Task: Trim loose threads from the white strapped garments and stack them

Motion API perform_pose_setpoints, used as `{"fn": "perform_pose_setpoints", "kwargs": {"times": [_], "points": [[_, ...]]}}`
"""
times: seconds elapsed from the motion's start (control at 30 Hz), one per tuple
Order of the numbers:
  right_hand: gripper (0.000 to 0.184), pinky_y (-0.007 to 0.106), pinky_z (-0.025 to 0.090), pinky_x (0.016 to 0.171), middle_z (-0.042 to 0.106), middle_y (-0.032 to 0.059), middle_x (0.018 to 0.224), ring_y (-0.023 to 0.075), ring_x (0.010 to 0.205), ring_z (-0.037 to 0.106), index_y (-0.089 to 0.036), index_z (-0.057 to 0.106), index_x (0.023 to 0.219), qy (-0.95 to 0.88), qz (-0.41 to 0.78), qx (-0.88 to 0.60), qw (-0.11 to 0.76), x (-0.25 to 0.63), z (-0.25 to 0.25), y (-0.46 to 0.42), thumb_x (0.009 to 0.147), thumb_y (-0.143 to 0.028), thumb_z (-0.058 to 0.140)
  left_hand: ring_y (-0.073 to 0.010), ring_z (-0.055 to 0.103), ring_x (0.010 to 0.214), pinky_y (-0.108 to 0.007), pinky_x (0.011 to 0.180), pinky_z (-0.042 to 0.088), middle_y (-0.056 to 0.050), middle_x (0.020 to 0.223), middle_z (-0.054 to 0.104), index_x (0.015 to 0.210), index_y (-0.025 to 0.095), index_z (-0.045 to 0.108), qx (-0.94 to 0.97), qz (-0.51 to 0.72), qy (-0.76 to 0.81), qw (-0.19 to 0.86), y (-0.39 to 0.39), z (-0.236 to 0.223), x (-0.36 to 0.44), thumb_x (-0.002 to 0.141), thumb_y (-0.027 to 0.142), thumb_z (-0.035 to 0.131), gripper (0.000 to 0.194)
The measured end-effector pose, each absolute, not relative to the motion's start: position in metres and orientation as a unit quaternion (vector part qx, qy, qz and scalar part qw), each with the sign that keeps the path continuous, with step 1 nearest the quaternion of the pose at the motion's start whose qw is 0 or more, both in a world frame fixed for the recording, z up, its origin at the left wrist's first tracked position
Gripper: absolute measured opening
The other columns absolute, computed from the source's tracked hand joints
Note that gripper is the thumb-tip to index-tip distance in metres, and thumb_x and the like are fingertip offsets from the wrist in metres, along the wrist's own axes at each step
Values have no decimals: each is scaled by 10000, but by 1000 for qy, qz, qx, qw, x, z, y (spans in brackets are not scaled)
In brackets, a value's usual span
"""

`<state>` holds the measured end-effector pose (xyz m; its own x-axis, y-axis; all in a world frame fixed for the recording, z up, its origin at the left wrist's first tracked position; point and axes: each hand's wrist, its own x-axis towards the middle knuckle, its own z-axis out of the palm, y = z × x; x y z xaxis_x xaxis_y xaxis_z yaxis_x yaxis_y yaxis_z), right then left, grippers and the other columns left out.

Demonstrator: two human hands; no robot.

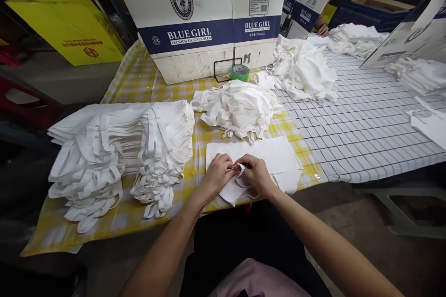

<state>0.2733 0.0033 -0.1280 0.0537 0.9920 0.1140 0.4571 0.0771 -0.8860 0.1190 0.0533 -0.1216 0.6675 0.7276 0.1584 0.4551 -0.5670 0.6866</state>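
Taking the two hands as the middle of a clock, with twelve on the far side of the table, a flat white cloth piece (284, 160) lies under and around them, close to the table's near edge. The left hand (220, 170) and the right hand (256, 174) meet over its left part, thumbs and fingers bent in, each grip narrow. Both appear to pinch a thin white strap (240, 170), which curls down beside the right fingers, though the tips are partly covered.

Between nine and ten o'clock sits a thick stack of white cloth bags (127, 123), their looped handles hanging toward the near side. At twelve is a loose white heap (240, 104); behind it, green tape (240, 72) stands beside a black wire frame (215, 70) and a large beer carton (198, 51). A second heap (303, 67) lies at one o'clock, with another person's hand (323, 30) beyond it. A yellow bag (76, 30) is at ten. Yellow checked cloth (69, 229) covers the table here, and a white grid-lined cloth (358, 125) spreads toward two o'clock.
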Motion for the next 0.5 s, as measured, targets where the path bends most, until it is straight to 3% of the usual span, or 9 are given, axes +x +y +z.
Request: {"fn": "perform_pose_setpoints", "kwargs": {"times": [0.3,0.4,0.5], "points": [[301,225,392,648,594,32,773,128,687,526,-181,655,758,-679,267,-594,338,283,-116,0,694,-7,417,-181,484,876,-333,819,406,-24,810,569,717,187,633,844,233,350,334,49,-119,118,812,237,547,138],[282,229,394,642,598,34,782,134,690,530,-185,669,816,-675,271,-598,336,283,-114,-7,721,-43,444,-178,494,881,-321,815,414,-23,817,574,730,191,641,843,227,341,349,51,-115,115,819,242,538,145],[242,239,410,625,626,26,768,140,660,546,-194,668,926,-617,359,-602,358,282,-111,-18,803,-164,462,-174,506,921,-300,824,428,-25,900,583,799,205,653,848,197,312,379,52,-108,107,822,265,532,137]]}}
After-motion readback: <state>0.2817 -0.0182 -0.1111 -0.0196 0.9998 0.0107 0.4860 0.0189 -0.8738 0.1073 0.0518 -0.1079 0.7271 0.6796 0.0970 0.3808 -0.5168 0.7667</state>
